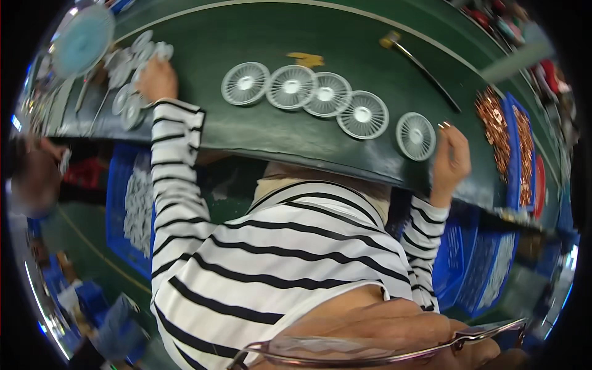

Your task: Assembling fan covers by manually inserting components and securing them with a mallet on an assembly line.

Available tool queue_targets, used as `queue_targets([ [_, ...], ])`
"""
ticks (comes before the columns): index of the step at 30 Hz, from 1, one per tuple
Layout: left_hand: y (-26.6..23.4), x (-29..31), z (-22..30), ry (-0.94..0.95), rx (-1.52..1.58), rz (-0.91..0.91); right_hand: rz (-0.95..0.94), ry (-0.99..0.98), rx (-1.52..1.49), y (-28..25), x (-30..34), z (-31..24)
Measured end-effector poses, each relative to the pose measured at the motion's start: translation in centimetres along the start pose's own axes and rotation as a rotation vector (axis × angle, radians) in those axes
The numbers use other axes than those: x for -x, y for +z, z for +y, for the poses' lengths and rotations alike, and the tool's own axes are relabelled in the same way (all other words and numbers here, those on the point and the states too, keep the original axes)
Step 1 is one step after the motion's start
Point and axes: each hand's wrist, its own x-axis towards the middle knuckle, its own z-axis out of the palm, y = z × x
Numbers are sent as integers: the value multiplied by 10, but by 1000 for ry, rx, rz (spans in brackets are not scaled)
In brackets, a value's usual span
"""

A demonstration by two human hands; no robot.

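Several round, pale translucent plastic discs with radial spokes and a white hub lie across the green table; four overlap in a row, the middle one being a spoked disc [326, 94]. A separate spoked disc [415, 136] lies at the right, just beside my right hand [453, 159]. That hand's fingers are curled and closed at the tips, around something too small to make out. At the far left my left hand [158, 80] reaches into a pile of small, clear plastic pieces [122, 66]; its fingers are partly hidden among them.
A hammer [425, 65] with a yellowish head lies at the back right. Copper-coloured parts [491, 126] are heaped beside a blue tray [513, 148] holding more. Blue crates [117, 209] stand below the table's near edge. A yellow patch [306, 59] marks the tabletop. Another person's hand [55, 151] shows at left.
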Motion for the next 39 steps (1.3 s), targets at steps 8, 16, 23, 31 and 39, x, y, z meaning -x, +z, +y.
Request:
queue_targets([
  [8,-171,126,137,64,1196,72,-18,-252,-44,20,0,-58],
  [16,-213,183,200,-89,1976,-942,-110,-432,-106,35,-8,-96],
  [23,-211,197,209,65,1887,-853,-276,-299,-16,45,-8,-106],
  [31,-199,214,213,-24,1960,-986,-339,-152,27,50,1,-103],
  [39,-199,216,221,-121,2025,-1107,-381,-116,22,45,0,-100],
])
